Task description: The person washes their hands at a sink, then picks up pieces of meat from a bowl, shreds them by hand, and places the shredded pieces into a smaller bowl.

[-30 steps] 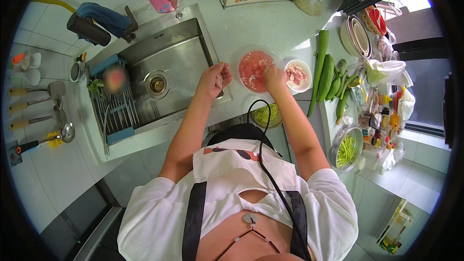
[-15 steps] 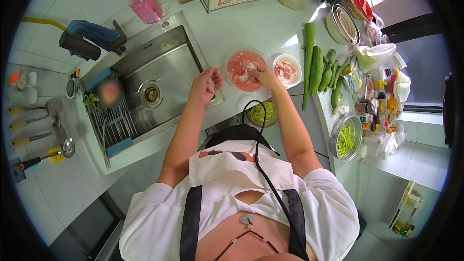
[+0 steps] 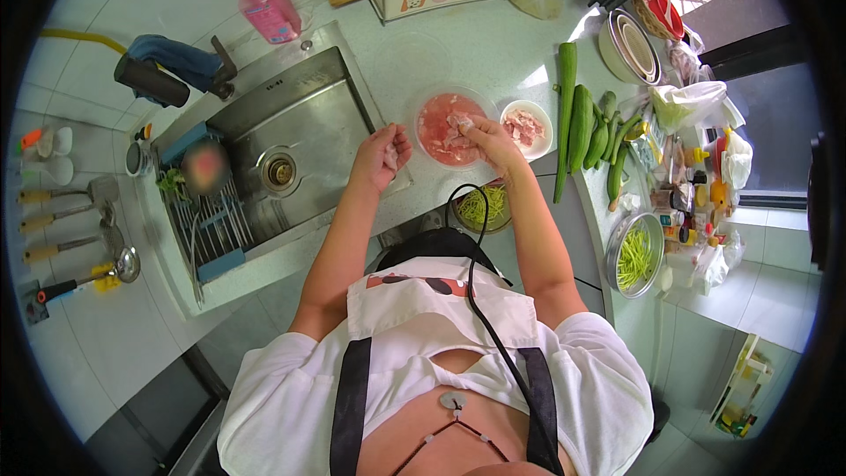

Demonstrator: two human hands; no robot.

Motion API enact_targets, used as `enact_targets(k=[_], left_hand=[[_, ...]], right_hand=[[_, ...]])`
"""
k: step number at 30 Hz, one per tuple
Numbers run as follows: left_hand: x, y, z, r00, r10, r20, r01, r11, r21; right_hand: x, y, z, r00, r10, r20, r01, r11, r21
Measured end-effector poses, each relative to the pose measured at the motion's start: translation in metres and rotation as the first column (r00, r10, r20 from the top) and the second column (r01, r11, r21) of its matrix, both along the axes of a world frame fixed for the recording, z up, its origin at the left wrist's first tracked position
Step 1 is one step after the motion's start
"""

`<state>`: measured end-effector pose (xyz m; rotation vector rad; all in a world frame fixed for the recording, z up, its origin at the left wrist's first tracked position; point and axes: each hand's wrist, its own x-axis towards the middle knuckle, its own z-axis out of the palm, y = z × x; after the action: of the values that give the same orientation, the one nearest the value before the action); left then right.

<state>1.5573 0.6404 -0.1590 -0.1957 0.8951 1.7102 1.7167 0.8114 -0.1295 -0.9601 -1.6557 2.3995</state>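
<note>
A clear round bowl [image 3: 434,155] of reddish water and meat stands on the counter, just right of the sink. My right hand [image 3: 495,145] reaches over its right side, fingers closed on pale raw meat [image 3: 459,122] at the water. Beside the bowl's left edge, over the sink's rim, my left hand [image 3: 379,155] is curled palm up around a small lump of meat [image 3: 389,155]. A white bowl [image 3: 551,135] holding sliced raw meat [image 3: 522,127] sits to the right, close by my right wrist.
The steel sink [image 3: 326,106] lies left, with a dish rack [image 3: 225,220] across it. Cucumbers and long green gourds [image 3: 579,128] lie right of the bowls. A steel bowl of cut green stems [image 3: 633,256] stands farther right. A black cable [image 3: 476,300] hangs before my chest.
My right hand has turned slightly and shifted a little right over the bowl, still gripping meat. My left hand stays closed in nearly the same place. The whole view has moved slightly.
</note>
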Motion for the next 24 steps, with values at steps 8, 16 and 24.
enact_targets(k=[8,16,24], left_hand=[[0.001,0.002,-0.001,1.0,0.009,-0.014,-0.009,1.0,-0.017],[0.004,0.007,0.007,0.995,-0.019,-0.096,0.014,0.999,-0.044],[0.004,0.009,0.007,0.994,-0.022,-0.105,0.015,0.998,-0.065]], right_hand=[[-0.003,-0.002,0.01,0.995,-0.1,0.025,0.102,0.989,-0.111],[-0.005,-0.001,-0.007,0.978,-0.205,-0.024,0.198,0.964,-0.176],[-0.007,-0.003,-0.003,0.947,-0.295,-0.126,0.19,0.833,-0.52]])
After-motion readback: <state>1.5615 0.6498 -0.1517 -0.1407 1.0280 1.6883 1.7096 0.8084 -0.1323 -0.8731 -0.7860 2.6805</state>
